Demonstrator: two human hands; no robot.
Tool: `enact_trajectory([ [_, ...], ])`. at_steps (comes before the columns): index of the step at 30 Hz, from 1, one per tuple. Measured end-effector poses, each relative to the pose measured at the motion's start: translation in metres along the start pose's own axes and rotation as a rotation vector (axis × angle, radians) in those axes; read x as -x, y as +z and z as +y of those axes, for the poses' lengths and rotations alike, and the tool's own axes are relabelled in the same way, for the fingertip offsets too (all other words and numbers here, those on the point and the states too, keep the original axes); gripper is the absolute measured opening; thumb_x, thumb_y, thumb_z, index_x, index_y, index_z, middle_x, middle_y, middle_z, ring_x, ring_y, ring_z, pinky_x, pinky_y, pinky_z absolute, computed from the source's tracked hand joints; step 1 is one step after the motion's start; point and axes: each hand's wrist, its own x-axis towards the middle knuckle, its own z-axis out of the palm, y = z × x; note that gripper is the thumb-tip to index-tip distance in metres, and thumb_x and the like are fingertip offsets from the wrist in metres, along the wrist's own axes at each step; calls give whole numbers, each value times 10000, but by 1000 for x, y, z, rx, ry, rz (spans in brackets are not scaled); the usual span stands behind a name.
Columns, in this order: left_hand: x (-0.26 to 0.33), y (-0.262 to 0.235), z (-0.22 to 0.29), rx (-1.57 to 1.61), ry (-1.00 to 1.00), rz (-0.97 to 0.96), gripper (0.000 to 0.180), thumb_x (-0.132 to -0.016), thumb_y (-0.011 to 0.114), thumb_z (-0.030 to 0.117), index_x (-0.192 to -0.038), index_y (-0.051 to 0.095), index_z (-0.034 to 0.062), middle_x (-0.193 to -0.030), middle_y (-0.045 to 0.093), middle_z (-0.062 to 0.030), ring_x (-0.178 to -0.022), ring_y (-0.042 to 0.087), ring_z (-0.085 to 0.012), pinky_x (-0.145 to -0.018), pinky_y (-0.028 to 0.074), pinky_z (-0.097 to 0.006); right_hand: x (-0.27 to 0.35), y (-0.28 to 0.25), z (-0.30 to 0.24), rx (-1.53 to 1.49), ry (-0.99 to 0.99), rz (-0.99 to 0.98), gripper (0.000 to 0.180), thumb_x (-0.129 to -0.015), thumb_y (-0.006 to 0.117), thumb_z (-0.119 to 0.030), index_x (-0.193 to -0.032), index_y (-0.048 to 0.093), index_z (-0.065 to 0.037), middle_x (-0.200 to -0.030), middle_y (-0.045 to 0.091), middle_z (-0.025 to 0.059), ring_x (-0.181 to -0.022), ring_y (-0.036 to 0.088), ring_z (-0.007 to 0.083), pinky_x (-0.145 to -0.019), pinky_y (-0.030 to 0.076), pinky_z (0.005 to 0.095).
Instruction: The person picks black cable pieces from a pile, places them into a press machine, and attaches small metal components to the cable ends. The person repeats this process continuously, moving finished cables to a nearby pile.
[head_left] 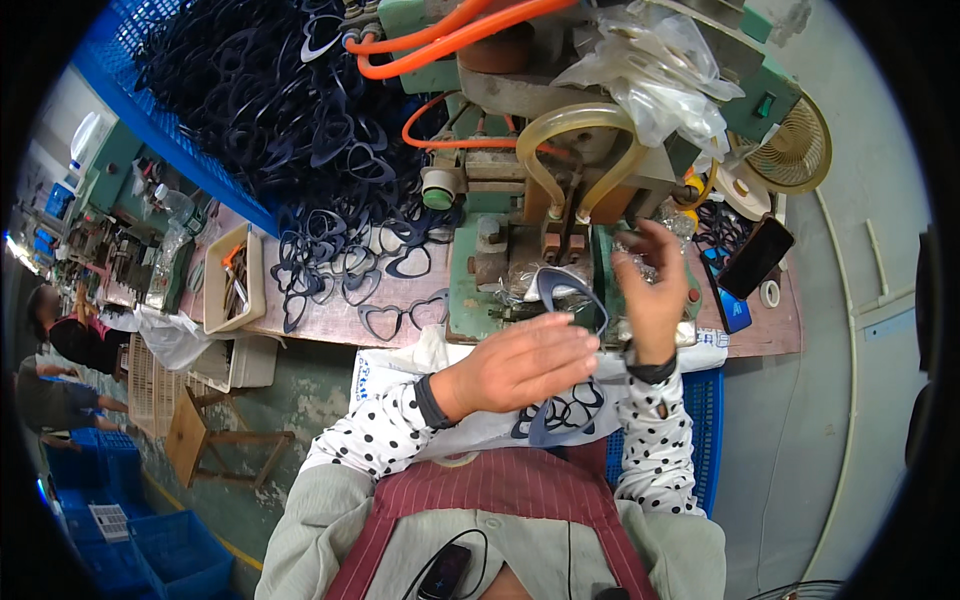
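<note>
My left hand and my right hand hold one dark blue heart-shaped glasses frame up in front of a green bench machine. The left fingers grip its lower edge. The right fingers pinch its right side. Several more dark frames lie on a white sheet on my lap, just below my hands. A big heap of the same frames fills the blue crate at the upper left and spills onto the wooden bench.
Orange hoses and a clear tube run over the machine. A cream tray of tools, a dark phone, a tape roll and a fan sit on the bench. People work at the far left. Blue crates stand on the floor.
</note>
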Motion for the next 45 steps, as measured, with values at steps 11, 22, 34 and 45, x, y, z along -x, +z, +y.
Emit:
enact_trajectory([
  [11, 5, 3, -4, -7, -26, 1, 300, -818, 655, 19, -1118, 660, 5, -1151, 658, -139, -984, 662, -256, -944, 517, -445, 20, -76, 84, 967, -7, -97, 284, -783, 714, -116, -1035, 630, -14, -906, 629, 176, -824, 629, 365, -707, 496, 431],
  [22, 25, -3, 9, -191, -133, 89, 323, -787, 705, 92, -1106, 680, 137, -1125, 656, -98, -977, 637, -239, -871, 501, -416, 13, -63, 109, 516, 111, 76, 138, -843, 703, -153, -915, 712, -36, -856, 685, 105, -764, 642, 208, -707, 490, 315],
  [34, 165, -44, -55, -840, -1604, -69, 367, -791, 696, 412, -664, 656, 70, -755, 632, -136, -648, 632, -345, -572, 476, -481, 16, -61, 117, 419, 79, 241, 138, -849, 710, -127, -940, 706, -24, -807, 671, 62, -702, 618, 115, -660, 491, 264],
  [45, 180, -52, -92, -4, -1698, 731, 276, -838, 677, 270, -690, 650, 39, -616, 599, -37, -503, 527, -171, -480, 400, -309, 15, -52, 103, 429, -16, 242, 149, -818, 694, -54, -967, 703, -49, -778, 650, 42, -654, 571, 107, -630, 477, 261],
])
